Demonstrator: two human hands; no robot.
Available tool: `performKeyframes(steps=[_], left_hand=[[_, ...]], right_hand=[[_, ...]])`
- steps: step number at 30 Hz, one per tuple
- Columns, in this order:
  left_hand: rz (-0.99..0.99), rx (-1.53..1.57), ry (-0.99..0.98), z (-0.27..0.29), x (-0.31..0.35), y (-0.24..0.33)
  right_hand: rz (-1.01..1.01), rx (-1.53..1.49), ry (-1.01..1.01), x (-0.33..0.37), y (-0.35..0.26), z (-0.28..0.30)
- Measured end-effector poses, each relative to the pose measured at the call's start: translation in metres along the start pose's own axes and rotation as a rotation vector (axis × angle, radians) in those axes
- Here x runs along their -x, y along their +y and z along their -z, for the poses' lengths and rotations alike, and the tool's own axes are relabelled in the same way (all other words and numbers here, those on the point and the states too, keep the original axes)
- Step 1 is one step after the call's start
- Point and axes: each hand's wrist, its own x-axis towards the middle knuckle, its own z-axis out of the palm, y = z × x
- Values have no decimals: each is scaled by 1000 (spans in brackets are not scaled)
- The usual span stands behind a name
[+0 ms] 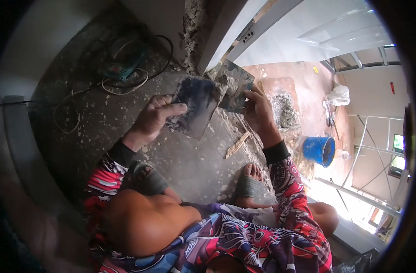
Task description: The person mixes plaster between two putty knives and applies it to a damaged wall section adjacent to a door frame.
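My left hand (154,117) grips the left edge of a dark, flat rectangular plate (195,107), thumb on top. In my right hand (260,111) is a second thin, flat plate (240,81), smeared grey. A lump of wet mortar (228,87) lies on it, close to the dark plate's right edge. The two plates meet or overlap there; whether they touch I cannot tell. Both are held above the floor, by the foot of a white door frame (228,34). Part of the right fingers is hidden behind the second plate.
A teal power tool (119,69) with loose cords lies at the far left. On the right are a mortar heap (284,109) on a board, a blue bucket (313,150) and metal scaffolding (365,149). A wood scrap (237,144) lies before my feet. A white door (308,36) stands open.
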Motion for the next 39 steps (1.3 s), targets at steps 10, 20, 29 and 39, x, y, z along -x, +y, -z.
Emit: performKeyframes(steps=[10,20,29,39], left_hand=[[-437,-933,170,-1,17,109],[-1251,-918,1171,-43,-109,-40],[-1200,-696,1350,-90,-171,-38],[-1143,-741,1403,-112,-193,-36]], right_hand=[[-197,114,-148,39,-111,44],[35,457,141,170,-171,7],[60,440,291,213,-155,-3],[106,253,269,223,-161,11]])
